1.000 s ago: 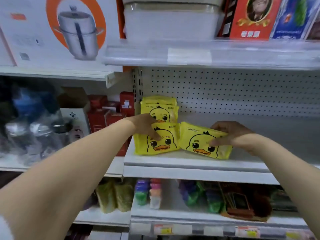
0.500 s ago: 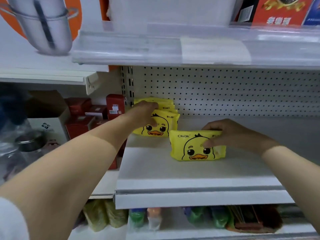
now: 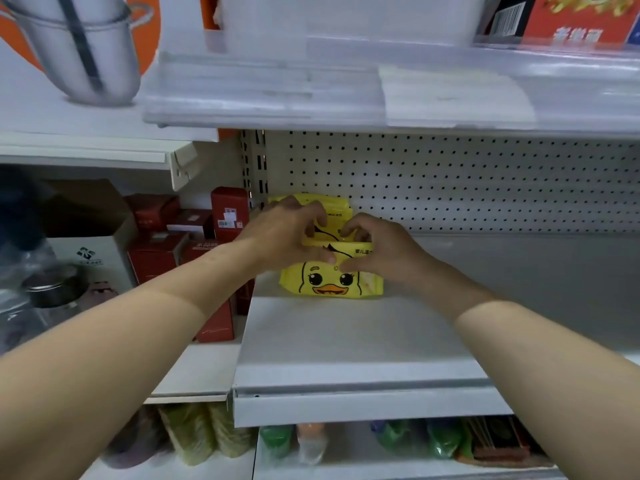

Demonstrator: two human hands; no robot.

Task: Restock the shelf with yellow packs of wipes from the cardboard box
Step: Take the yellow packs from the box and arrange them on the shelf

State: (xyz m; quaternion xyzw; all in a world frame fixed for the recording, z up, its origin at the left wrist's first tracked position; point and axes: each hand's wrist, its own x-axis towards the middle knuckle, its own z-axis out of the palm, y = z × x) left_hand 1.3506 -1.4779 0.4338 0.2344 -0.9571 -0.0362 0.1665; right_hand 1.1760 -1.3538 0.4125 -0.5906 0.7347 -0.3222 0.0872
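the pack that the right hand (image 3: 377, 251) held a moment ago, standing apart on the near right of the row, has been slid left and back. it is now the front pack (image 3: 332, 284), upright with its duck face to the aisle, touching the row of yellow packs (image 3: 334, 206) that runs back to the pegboard (image 3: 450, 181) at the far left end of the shelf (image 3: 346, 341). the left hand (image 3: 287, 233), which was steadying that row from its left side, has come across to meet the right, and the two hands now sit close together over the top of the front pack. both have curled fingers: each thumb lies on the upper face of the front pack while the fingers hook over the top edges behind it, so each hand seems to be pinching it against the row, though exactly how many packs each hand pinches cannot be told.

judged from this, one more pack is placed and is only being squared up. most of the shelf to the right and near side is unfilled, so much restocking remains. the cardboard box is not in view. red boxes (image 3: 228, 216) stand just left of the row.
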